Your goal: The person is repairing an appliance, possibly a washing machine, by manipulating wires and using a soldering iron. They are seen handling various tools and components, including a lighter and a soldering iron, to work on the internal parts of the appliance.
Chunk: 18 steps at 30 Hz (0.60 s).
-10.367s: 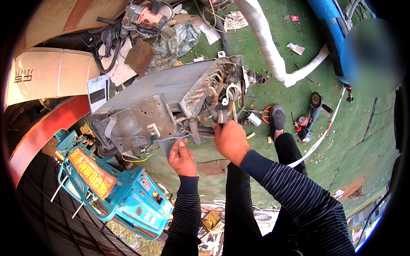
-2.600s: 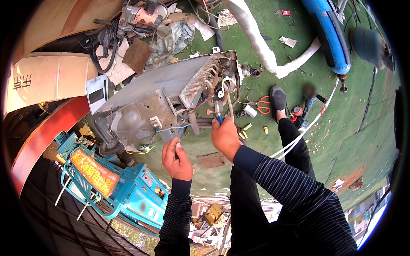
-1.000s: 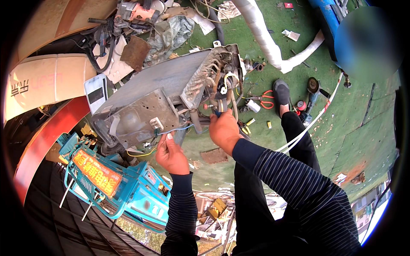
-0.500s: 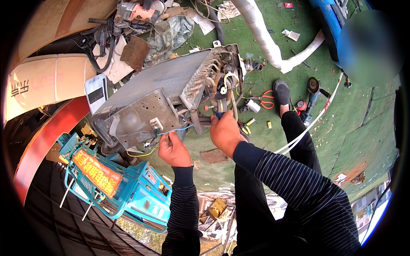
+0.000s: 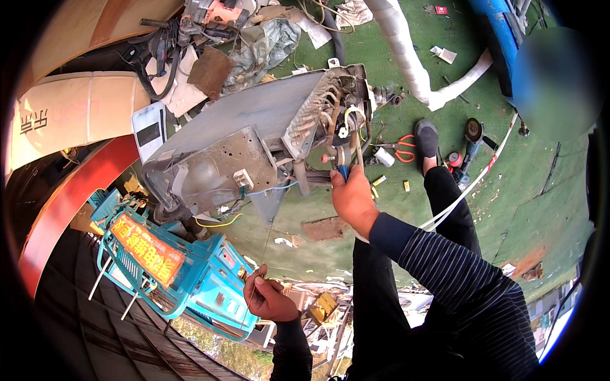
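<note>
A partly dismantled air-conditioner unit (image 5: 229,120) lies in the middle, with a finned coil, bent copper pipes (image 5: 330,105) and a dirty metal plate. My right hand (image 5: 354,202) is closed at the pipe end, gripping a tool with a blue handle (image 5: 344,170); its working end is hidden. Below and left of the unit, my left hand (image 5: 272,298) is raised with fingers curled together. A faint thin line runs up from its fingertips toward the unit, too fine to identify. A blue wire (image 5: 273,189) and a yellow wire (image 5: 219,223) hang from the plate.
Green matting covers the ground. Red-handled scissors (image 5: 405,149) and an angle grinder (image 5: 472,141) lie right, near my shoe (image 5: 427,136). A wrapped white pipe (image 5: 406,63) crosses the top. Lower left is a turquoise metal-framed machine (image 5: 210,279); a cardboard box (image 5: 82,114) stands at left.
My left hand has left the blue wire at the plate and moved down toward me. My right hand keeps its grip at the pipe end. The whole view has shifted slightly.
</note>
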Each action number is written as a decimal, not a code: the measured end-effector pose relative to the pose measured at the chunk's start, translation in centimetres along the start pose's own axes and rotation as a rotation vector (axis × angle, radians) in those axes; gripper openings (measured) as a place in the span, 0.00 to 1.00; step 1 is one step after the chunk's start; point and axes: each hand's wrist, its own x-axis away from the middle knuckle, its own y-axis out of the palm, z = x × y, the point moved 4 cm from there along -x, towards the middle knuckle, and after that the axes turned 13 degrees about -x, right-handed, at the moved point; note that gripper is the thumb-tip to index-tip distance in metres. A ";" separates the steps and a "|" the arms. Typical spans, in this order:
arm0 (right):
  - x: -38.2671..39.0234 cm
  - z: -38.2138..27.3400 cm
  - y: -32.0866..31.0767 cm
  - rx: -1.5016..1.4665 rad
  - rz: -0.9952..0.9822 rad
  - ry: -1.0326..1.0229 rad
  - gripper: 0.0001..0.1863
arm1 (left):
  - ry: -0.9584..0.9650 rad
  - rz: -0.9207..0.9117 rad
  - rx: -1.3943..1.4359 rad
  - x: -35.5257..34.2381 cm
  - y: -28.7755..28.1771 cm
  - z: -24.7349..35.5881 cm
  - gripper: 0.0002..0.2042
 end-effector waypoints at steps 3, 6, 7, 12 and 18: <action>-0.1 0.9 -0.2 -0.061 -0.007 -0.020 0.20 | -0.080 -0.033 0.087 -0.1 0.3 -1.9 0.12; 0.2 1.2 0.1 -0.066 0.012 -0.067 0.19 | -0.225 -0.116 0.171 -1.1 3.6 -2.2 0.13; 0.2 1.3 0.0 -0.058 0.022 -0.079 0.19 | -0.264 -0.132 0.216 -1.3 4.8 -2.8 0.13; 0.4 1.0 -0.1 -0.015 0.034 -0.081 0.19 | -0.220 -0.150 0.264 -2.8 9.6 -3.0 0.14; 1.0 -0.4 0.1 0.065 0.014 -0.039 0.20 | -0.207 -0.200 0.278 -4.2 11.8 -2.7 0.14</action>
